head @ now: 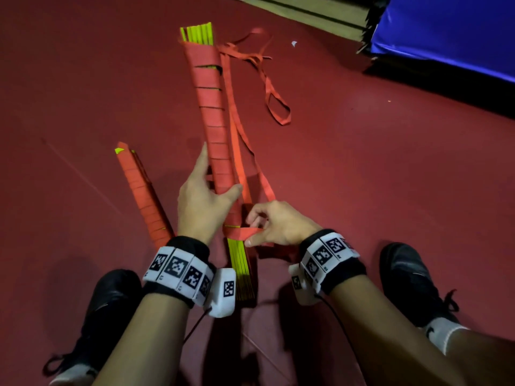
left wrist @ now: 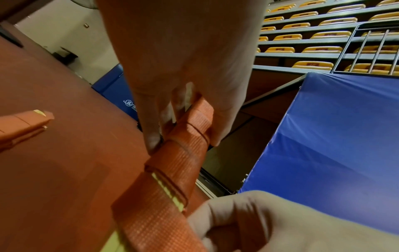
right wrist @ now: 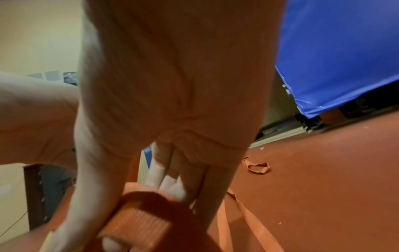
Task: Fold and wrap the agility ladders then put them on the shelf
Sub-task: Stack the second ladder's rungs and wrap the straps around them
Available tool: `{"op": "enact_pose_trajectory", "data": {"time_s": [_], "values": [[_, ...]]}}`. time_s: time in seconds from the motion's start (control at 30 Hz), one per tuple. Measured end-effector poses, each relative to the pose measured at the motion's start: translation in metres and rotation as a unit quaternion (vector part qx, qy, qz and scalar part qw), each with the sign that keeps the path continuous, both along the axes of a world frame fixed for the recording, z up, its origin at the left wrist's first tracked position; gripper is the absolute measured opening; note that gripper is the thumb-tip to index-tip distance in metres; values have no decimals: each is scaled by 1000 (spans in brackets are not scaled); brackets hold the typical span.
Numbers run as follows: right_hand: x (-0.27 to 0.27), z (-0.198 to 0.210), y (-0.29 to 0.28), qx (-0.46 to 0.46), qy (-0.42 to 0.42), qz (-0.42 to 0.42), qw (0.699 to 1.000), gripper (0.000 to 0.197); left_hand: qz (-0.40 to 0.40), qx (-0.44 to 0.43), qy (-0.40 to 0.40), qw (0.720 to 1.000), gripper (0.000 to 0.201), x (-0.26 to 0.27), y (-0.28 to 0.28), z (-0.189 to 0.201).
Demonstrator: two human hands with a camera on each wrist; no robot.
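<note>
A long bundle of yellow ladder rungs (head: 209,101) wound in red strap is tilted up off the red floor in the head view. My left hand (head: 207,190) grips its lower part, thumb on the right side, fingers round the left; the left wrist view shows the fingers (left wrist: 151,129) on the wrapped bundle (left wrist: 183,153). My right hand (head: 260,228) pinches the red strap (head: 245,232) at the bundle's near end, above the bare yellow rungs (head: 239,263). In the right wrist view the strap (right wrist: 138,220) lies under my fingers. A second wrapped ladder (head: 142,196) lies on the floor, left.
Loose red strap (head: 267,87) trails over the floor to the right of the bundle. A blue padded mat (head: 446,32) stands at the upper right. My two black shoes (head: 409,282) flank the bundle. Rows of yellow seats (left wrist: 323,34) rise behind the mat.
</note>
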State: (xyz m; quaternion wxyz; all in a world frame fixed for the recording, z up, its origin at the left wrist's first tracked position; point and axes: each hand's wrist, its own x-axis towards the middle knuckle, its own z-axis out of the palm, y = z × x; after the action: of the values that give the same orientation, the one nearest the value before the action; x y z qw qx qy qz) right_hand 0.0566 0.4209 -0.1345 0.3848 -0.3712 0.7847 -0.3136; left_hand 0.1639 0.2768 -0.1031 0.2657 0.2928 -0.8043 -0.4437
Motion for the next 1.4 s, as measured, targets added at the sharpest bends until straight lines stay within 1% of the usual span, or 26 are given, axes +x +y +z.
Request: {"op": "enact_pose_trajectory", "data": {"time_s": [0.07, 0.17, 0.23, 0.33, 0.4, 0.47, 0.57, 0.67, 0.73, 0.83, 0.87, 0.9, 0.93, 1.0, 1.03, 1.07, 1.1, 1.13, 1.17, 1.2, 1.23, 1.3, 1.33, 1.37, 1.4], "values": [[0, -2, -1, 2, 2, 4, 1000, 22, -1, 0, -1, 1000, 91, 4, -2, 2], [3, 1, -4, -7, 45, 26, 999, 13, -2, 22, 10, 1000, 88, 6, -4, 3], [1, 1, -4, -4, 60, 32, 998, 9, -8, 42, 22, 999, 84, 5, -4, 5], [-1, -4, -2, -16, 68, 22, 997, 8, -23, 91, 57, 994, 70, 5, -3, 10], [0, -3, -2, -16, 68, 12, 997, 13, -56, 128, 62, 988, 64, 6, -4, 16], [0, 2, -2, 5, 52, 13, 999, 16, -82, 152, 53, 984, 62, 7, -5, 20], [-3, 12, -1, 19, 46, 22, 998, 21, -93, 166, 46, 981, 60, 3, -2, 23], [-6, 10, 0, 5, 32, -3, 999, 28, -106, 169, 39, 979, 62, 0, 4, 25], [-4, 4, 3, -18, -14, -21, 1000, 34, -115, 175, 36, 977, 63, -1, 5, 24], [2, -4, 10, -62, -116, -15, 991, 50, -121, 213, 33, 969, 70, -1, 5, 26], [3, -5, 11, -71, -136, -12, 988, 50, -120, 226, 37, 966, 71, -1, 7, 29], [3, -3, 13, -80, -140, -8, 987, 47, -116, 241, 47, 963, 71, -2, 10, 32], [1, -1, 14, -88, -132, -12, 987, 44, -106, 256, 63, 959, 69, -3, 13, 35], [-4, 5, 18, -106, -102, -35, 989, 51, -75, 272, 99, 954, 64, -10, 18, 42], [-7, 12, 20, -121, -88, -48, 988, 51, -55, 269, 113, 955, 61, -16, 19, 45], [-10, 18, 22, -132, -74, -59, 987, 45, -37, 262, 122, 957, 58, -24, 21, 48], [-13, 27, 24, -139, -57, -66, 987, 35, -20, 256, 124, 959, 54, -33, 23, 51], [-16, 35, 27, -139, -40, -71, 987, 28, -7, 253, 115, 961, 51, -42, 29, 54], [-18, 42, 31, -137, -24, -79, 987, 28, 10, 247, 97, 964, 52, -49, 36, 55], [-20, 49, 34, -137, -12, -84, 987, 29, 28, 233, 76, 969, 61, -53, 44, 53], [-20, 53, 38, -136, -5, -91, 987, 28, 41, 208, 54, 976, 75, -56, 51, 49], [-20, 54, 43, -133, 5, -107, 985, 26, 38, 165, 17, 985, 104, -61, 60, 41], [-20, 53, 43, -132, 11, -116, 984, 27, 35, 160, 4, 986, 110, -64, 61, 39], [-21, 51, 40, -129, 15, -126, 983, 29, 39, 161, -5, 986, 111, -67, 56, 35], [-22, 48, 35, -131, 15, -140, 981, 32, 51, 159, -13, 986, 107, -70, 51, 36]]}}
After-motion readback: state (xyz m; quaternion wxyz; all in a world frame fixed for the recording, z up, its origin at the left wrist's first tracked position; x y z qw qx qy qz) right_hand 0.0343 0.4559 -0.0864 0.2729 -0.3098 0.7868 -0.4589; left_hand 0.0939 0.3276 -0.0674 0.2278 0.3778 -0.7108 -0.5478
